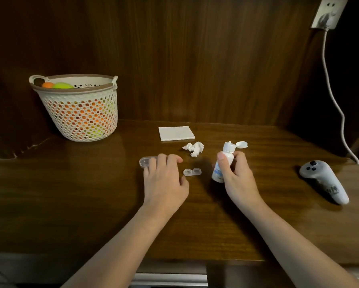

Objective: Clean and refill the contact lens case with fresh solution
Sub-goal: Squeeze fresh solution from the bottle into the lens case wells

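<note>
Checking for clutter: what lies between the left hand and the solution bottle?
In the head view, the small clear lens case lies on the table between the left hand and the solution bottle.

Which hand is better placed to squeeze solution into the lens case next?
Right. The right hand already grips the solution bottle, cap flipped open, just right of the small lens case. The left hand rests on a clear tray, holding no bottle.
</note>
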Demonstrator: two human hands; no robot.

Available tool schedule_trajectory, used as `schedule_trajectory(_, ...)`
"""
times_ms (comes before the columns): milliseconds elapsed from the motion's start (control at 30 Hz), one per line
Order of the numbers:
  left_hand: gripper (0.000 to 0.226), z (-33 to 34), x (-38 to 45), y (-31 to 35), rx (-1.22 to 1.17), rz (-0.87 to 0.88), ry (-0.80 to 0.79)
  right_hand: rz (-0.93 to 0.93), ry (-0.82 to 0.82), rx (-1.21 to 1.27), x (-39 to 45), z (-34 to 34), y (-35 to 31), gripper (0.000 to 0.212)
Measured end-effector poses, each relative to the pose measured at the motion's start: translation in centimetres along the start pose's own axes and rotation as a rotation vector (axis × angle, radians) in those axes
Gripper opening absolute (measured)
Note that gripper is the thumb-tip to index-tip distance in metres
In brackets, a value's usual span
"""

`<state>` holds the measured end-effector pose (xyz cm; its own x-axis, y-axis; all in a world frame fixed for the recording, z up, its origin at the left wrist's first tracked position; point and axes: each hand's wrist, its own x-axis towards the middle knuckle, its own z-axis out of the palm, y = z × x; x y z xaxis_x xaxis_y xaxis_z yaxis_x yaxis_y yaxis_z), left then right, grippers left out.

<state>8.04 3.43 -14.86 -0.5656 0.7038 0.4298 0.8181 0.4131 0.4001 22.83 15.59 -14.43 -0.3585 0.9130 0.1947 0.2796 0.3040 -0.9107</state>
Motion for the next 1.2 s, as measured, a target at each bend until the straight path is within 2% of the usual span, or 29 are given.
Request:
schedule_trajectory(100, 0.044, 0.8, 0.7, 0.8, 0.041, 0.134, -0.035, -0.062, -0.020, 0.005, -0.5, -0.5, 0.0, 0.050)
schedule_trajectory(200, 0.039, 1.3, 1.0, 1.2, 0.063, 0.174, -0.107, -0.084, -0.023, 0.067, -0.9, -1.4, 0.3, 0.049)
schedule_trajectory(333, 0.033, 1.0, 0.0, 0.9, -0.024, 0.196, -0.146, 0.065, -0.116, 0.160, -1.5, -3.1, 0.4, 0.041)
schedule_trajectory(400, 0.033, 0.3, -0.8, 0.5, -0.069, 0.213, -0.181, 0.126, -0.163, 0.251, -2.1, -3.7, 0.4, 0.049)
schedule_trajectory(567, 0.031, -1.1, -3.2, -0.1, -0.126, 0.255, -0.225, 0.302, -0.085, 0.659, -3.9, -4.7, 0.2, 0.066)
schedule_trajectory(667, 0.029, -1.5, -4.3, -0.3, -0.179, 0.211, -0.225, 0.471, -0.025, 0.999, -4.5, -4.7, 0.0, 0.066)
schedule_trajectory(800, 0.026, -1.8, -5.0, -0.8, -0.245, 0.162, -0.249, 0.534, 0.013, 1.260, -5.0, -4.3, -0.4, 0.066)
schedule_trajectory(1000, 0.023, -2.1, -4.8, -1.2, -0.317, 0.130, -0.292, 0.563, 0.009, 1.334, -5.1, -3.1, -1.3, 0.059)
schedule_trajectory(1200, 0.025, -1.7, -4.7, -1.5, -0.330, 0.118, -0.291, 0.540, -0.002, 1.174, -4.4, -1.7, -1.6, 0.061)
